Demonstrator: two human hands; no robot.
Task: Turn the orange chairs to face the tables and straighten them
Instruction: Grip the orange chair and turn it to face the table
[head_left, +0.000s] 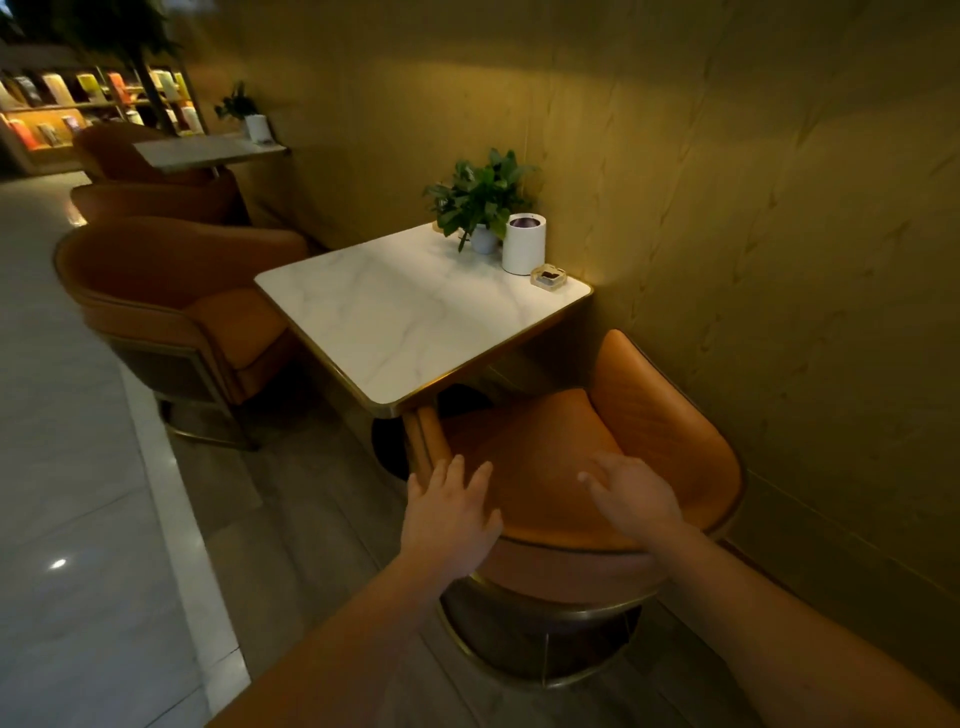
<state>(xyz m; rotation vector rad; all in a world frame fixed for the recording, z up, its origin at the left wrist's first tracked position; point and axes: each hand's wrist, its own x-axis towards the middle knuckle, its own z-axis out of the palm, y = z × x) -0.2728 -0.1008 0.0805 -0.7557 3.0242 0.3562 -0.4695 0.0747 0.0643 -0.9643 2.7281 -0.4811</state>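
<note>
- Orange chair (545, 457) stands at the near edge of the marble table (415, 322), its open front turned toward the table and one arm tucked under the corner.
- Second orange chair (176, 306) stands at the table's left side, seat facing it.
- Two farther chairs (156, 200) beyond make four.
- Left hand (449, 514) and right hand (634, 499) are spread flat over the near chair's back rim, gripping nothing.

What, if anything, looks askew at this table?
The far orange chair sits off the marble table's corner, seemingly angled rather than square to its edge. The near chair looks roughly aligned.
</note>
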